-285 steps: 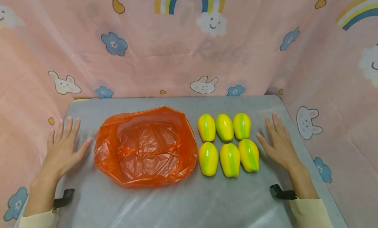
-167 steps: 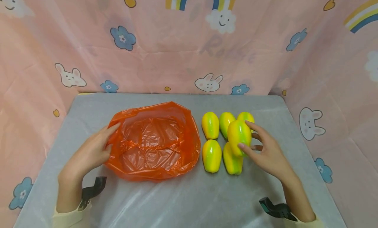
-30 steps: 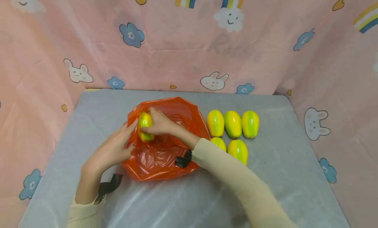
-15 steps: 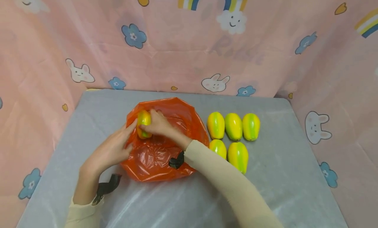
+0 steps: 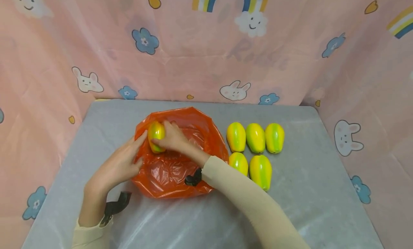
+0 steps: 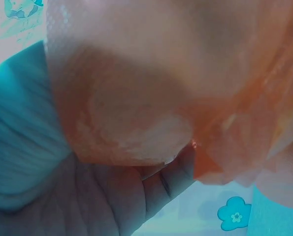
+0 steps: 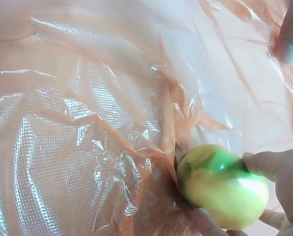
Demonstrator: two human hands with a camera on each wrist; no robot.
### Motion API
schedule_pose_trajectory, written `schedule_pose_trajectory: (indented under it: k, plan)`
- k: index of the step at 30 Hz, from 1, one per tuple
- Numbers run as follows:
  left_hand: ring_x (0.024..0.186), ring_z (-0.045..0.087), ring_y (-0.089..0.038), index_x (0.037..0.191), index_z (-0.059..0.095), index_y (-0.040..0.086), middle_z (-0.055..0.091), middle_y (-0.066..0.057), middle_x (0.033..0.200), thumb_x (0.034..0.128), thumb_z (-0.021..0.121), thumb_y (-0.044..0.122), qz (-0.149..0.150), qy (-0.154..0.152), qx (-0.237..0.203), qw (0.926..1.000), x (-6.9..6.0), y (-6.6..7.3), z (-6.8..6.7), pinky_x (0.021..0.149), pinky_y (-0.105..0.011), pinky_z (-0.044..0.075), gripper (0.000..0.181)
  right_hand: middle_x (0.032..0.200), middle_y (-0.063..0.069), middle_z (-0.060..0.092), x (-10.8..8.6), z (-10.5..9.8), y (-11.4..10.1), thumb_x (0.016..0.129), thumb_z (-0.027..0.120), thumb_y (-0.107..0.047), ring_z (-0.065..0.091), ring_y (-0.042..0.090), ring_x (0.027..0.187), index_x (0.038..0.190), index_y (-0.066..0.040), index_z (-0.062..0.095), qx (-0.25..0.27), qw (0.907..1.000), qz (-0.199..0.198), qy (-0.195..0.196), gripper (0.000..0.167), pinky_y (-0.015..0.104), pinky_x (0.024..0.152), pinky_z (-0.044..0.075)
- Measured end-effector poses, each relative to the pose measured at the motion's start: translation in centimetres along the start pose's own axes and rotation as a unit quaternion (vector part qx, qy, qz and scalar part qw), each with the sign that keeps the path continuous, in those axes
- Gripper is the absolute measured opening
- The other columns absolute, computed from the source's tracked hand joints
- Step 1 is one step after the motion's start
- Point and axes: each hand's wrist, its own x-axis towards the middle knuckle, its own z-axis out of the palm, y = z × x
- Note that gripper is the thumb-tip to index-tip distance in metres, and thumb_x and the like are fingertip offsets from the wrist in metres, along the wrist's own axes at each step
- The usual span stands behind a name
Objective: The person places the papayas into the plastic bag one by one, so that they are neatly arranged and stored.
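An orange-red plastic bag (image 5: 174, 172) lies with its mouth spread wide on the grey table. Inside its left part, my right hand (image 5: 175, 137) grips a glossy yellow-green papaya (image 5: 156, 136) between thumb and fingers. The right wrist view shows the same papaya (image 7: 220, 187) tilted against the bag film. At the bag's left side my left hand (image 5: 120, 163) holds the rim, the thumb apart from the other fingers. In the left wrist view, bag film (image 6: 136, 98) covers much of the left palm. Several more papayas (image 5: 255, 137) lie in two rows right of the bag.
The right sleeve (image 5: 245, 195) crosses the bag's right edge and partly covers the front-row papayas (image 5: 238, 163). Black wrist mounts sit on both wrists. A pink patterned cloth (image 5: 187, 69) hangs behind and beside the grey table (image 5: 316, 191).
Both hands lay open on the table at first. My right hand then lifted the front-right papaya and carried it left into the bag. My left hand took the bag's rim. Lately only slight shifts.
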Motion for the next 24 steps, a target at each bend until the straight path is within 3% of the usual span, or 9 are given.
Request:
schedule_pose_trajectory:
  k: [11, 19, 24]
  plan:
    - [0.151, 0.041, -0.050, 0.166, 0.025, -0.003, 0.028, -0.028, 0.172, 0.0889, 0.064, -0.008, -0.006, -0.001, 0.009, 0.9999, 0.1, -0.1, 0.0, 0.117, -0.067, 0.042, 0.086, 0.140, 0.016, 0.057, -0.9, -0.8, -0.5, 0.097, 0.072, -0.045, 0.064, 0.025, 0.108, 0.162, -0.013, 0.036, -0.031, 0.9993, -0.003, -0.022, 0.080, 0.032, 0.083, 0.063]
    - [0.150, 0.041, -0.051, 0.165, 0.027, -0.005, 0.027, -0.029, 0.172, 0.0892, 0.064, -0.007, -0.011, -0.002, 0.012, 0.9999, 0.2, -0.1, 0.0, 0.116, -0.067, 0.043, 0.084, 0.143, 0.017, 0.052, -2.7, -3.2, -1.7, 0.098, 0.071, -0.043, 0.066, 0.025, 0.106, 0.165, -0.018, 0.031, -0.047, 0.9974, -0.020, -0.050, 0.081, 0.033, 0.082, 0.062]
    - [0.147, 0.045, -0.049, 0.165, 0.026, -0.004, 0.028, -0.029, 0.171, 0.0887, 0.064, -0.008, -0.014, -0.007, 0.009, 0.9998, 0.2, -0.1, 0.2, 0.114, -0.066, 0.045, 0.085, 0.148, 0.015, 0.052, -4.3, -4.8, -2.2, 0.099, 0.069, -0.045, 0.065, 0.025, 0.112, 0.165, -0.019, 0.033, -0.060, 0.9957, -0.042, -0.057, 0.079, 0.038, 0.089, 0.063]
